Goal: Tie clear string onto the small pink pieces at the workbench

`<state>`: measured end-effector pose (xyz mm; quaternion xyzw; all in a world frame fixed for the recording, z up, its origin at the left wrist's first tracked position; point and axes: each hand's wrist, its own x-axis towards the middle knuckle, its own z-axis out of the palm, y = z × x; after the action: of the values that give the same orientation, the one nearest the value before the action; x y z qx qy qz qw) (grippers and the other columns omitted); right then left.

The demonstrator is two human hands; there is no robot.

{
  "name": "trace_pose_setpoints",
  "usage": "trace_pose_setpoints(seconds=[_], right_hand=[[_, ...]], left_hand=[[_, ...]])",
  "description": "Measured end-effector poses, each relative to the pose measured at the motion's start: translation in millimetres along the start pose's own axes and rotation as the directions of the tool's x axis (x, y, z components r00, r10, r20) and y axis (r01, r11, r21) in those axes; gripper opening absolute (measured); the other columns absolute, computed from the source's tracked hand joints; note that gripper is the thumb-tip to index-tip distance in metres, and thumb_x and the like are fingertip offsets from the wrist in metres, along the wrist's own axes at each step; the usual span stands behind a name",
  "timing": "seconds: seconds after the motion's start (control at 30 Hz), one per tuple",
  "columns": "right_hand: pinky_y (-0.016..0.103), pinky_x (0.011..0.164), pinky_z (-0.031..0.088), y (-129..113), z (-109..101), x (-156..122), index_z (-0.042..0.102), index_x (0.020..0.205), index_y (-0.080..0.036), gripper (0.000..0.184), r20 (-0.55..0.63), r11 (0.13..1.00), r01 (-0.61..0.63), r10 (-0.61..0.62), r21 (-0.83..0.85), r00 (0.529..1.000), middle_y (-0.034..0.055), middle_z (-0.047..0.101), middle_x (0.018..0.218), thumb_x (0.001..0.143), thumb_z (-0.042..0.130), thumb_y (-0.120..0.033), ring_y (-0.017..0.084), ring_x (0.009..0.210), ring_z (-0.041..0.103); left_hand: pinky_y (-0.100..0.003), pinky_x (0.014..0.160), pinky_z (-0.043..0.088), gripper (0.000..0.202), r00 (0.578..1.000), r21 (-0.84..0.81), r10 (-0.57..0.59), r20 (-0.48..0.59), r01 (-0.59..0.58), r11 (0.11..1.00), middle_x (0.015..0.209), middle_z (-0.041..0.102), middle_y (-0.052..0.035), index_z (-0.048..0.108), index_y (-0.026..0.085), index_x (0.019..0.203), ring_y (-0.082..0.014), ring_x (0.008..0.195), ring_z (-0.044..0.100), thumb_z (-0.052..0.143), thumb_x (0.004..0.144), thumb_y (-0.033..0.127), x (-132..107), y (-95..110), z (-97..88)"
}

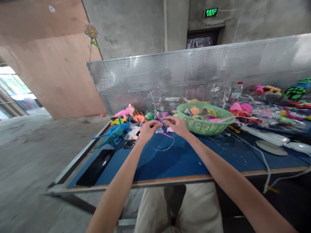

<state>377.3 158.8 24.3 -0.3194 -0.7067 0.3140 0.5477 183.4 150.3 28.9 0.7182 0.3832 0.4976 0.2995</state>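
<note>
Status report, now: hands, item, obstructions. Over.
Left hand and right hand close together over blue table. Clear plastic at fingertips, exact grip unclear. Green basket close beside right hand.

1. Rectangular black sign with glowing green lettering, on the grey concrete wall above the long silver perforated metal panel: lower line "EXIT", upper line Chinese, slightly blurred, "安全出口".
2. Clear plastic bottle with red cap, before the panel: markings too small to read.

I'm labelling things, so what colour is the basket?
The basket is light green, seen in the head view.
</note>
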Motion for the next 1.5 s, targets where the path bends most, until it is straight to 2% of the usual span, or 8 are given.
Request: trace_pose_setpoints(seconds=[0.07,0.17,0.33,0.53,0.7,0.83,1.27,1.5], right_hand=[[0.032,0.066,0.055,-6,0,-2,0.076,0.108,-0.023,0.030,0.029,1.000,0.001,-0.001,-0.011,1.000,0.0065,0.077,0.097,0.085,0.069,-0.041,0.021,0.079,0.070],[0.032,0.070,0.055,-12,0,-3,0.076,0.096,-0.021,0.021,0.065,1.000,0.012,-0.011,-0.014,0.998,0.0059,0.077,0.092,0.081,0.073,-0.037,0.021,0.081,0.070],[0.030,0.064,0.054,-11,0,-3,0.069,0.083,-0.020,0.020,0.151,0.992,-0.085,0.071,0.089,0.986,0.0019,0.072,0.074,0.079,0.075,-0.039,0.016,0.066,0.066],[0.031,0.065,0.057,0,-1,-2,0.068,0.083,-0.019,0.027,0.098,0.986,-0.127,0.116,0.112,0.988,0.0028,0.070,0.070,0.078,0.077,-0.044,0.017,0.064,0.067],[0.031,0.063,0.057,8,-2,0,0.068,0.081,-0.019,0.024,0.027,0.985,-0.129,0.127,0.114,0.992,0.0039,0.070,0.071,0.078,0.078,-0.040,0.017,0.062,0.066],[0.030,0.059,0.056,6,-1,0,0.068,0.081,-0.019,0.023,0.024,0.980,-0.154,0.152,0.130,0.988,0.0043,0.070,0.069,0.078,0.079,-0.039,0.016,0.060,0.065],[0.030,0.065,0.059,2,-1,-1,0.071,0.079,-0.017,0.029,0.169,0.954,-0.279,0.259,0.107,0.951,0.0051,0.073,0.072,0.074,0.084,-0.043,0.015,0.062,0.067],[0.029,0.064,0.059,-8,-3,-4,0.073,0.075,-0.016,0.031,0.229,0.967,-0.254,0.240,0.033,0.943,0.0061,0.072,0.070,0.078,0.080,-0.046,0.015,0.063,0.067]], left_hand=[[-0.026,0.059,0.043,0.032,0.999,0.009,0.019,0.049,-0.019,1.000,0.078,0.072,-0.0050,0.076,0.016,0.092,-0.0154,0.066,0.059,0.068,0.084,0.046,-1,1,1.2],[-0.027,0.064,0.046,0.032,0.993,0.031,0.044,0.106,-0.048,0.998,0.080,0.072,-0.0056,0.075,0.016,0.090,-0.0170,0.070,0.062,0.069,0.084,0.047,-1,0,3.2],[-0.026,0.062,0.046,0.036,0.999,0.007,0.006,0.033,-0.006,1.000,0.082,0.072,-0.0057,0.064,0.017,0.096,-0.0177,0.074,0.067,0.078,0.078,0.045,0,-9,5.9],[-0.026,0.063,0.046,0.031,0.995,0.181,0.063,0.081,-0.077,0.981,0.086,0.072,-0.0027,0.058,0.019,0.104,-0.0153,0.074,0.066,0.073,0.084,0.037,-2,-9,5.1],[-0.030,0.074,0.048,0.031,0.951,0.446,0.236,0.202,-0.304,0.842,0.093,0.071,-0.0034,0.062,0.020,0.106,-0.0167,0.080,0.063,0.077,0.081,0.028,-5,-4,6.9],[-0.031,0.074,0.047,0.015,0.929,0.551,0.285,0.236,-0.370,0.748,0.086,0.066,-0.0029,0.060,0.018,0.095,-0.0170,0.078,0.060,0.070,0.084,0.020,-4,-10,8.8],[-0.033,0.078,0.048,0.013,0.929,0.588,0.251,0.272,-0.367,0.721,0.089,0.064,-0.0064,0.054,0.018,0.089,-0.0205,0.087,0.061,0.061,0.080,0.012,-5,-12,9.1],[-0.037,0.085,0.050,0.017,0.923,0.614,0.243,0.299,-0.381,0.691,0.099,0.064,-0.0102,0.055,0.017,0.096,-0.0237,0.096,0.061,0.060,0.080,0.014,-6,-14,9.3]])
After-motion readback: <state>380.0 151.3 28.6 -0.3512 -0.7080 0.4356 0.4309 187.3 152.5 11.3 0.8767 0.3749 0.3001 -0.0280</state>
